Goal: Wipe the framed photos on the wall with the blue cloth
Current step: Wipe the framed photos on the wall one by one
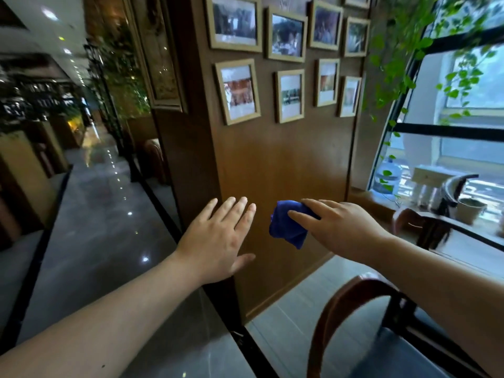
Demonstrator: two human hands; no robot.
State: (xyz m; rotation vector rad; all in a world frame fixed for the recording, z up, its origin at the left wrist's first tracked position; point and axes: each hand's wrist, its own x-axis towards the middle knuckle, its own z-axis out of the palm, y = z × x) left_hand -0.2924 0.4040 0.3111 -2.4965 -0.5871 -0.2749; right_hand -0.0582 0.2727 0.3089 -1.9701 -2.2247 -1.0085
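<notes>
A: Start at the left. What do you see?

B: A glossy tiled corridor (90,214) runs away on the far left, with ceiling lights mirrored in it. Nearer in, the left hand (218,238) is stretched forward, palm down, fingers spread and straight, with nothing in it. It sits in front of the lower corner of the brown wooden wall panel (283,165); I cannot tell if the fingertips touch the wood.

A: And the cloth?

B: The blue cloth (289,227) is bunched just right of the left hand, low against the bare part of the panel. The right hand (341,227) grips it: the fingers lie over its top and the thumb crosses its front, with a fold hanging below the hand.

A: Where are the photos?

B: Well above both hands. The framed photos (286,61) hang in two rows on the upper panel, in light wooden frames, landscape ones above and portrait ones below. The cloth is well apart from all of them.

A: Anything further right?

B: Green trailing vines (395,50) hang beside a black-framed window (447,129). A water bottle (387,175) stands on the sill. Lower right, the curved back of a wooden chair (341,309) sits under the right forearm.
</notes>
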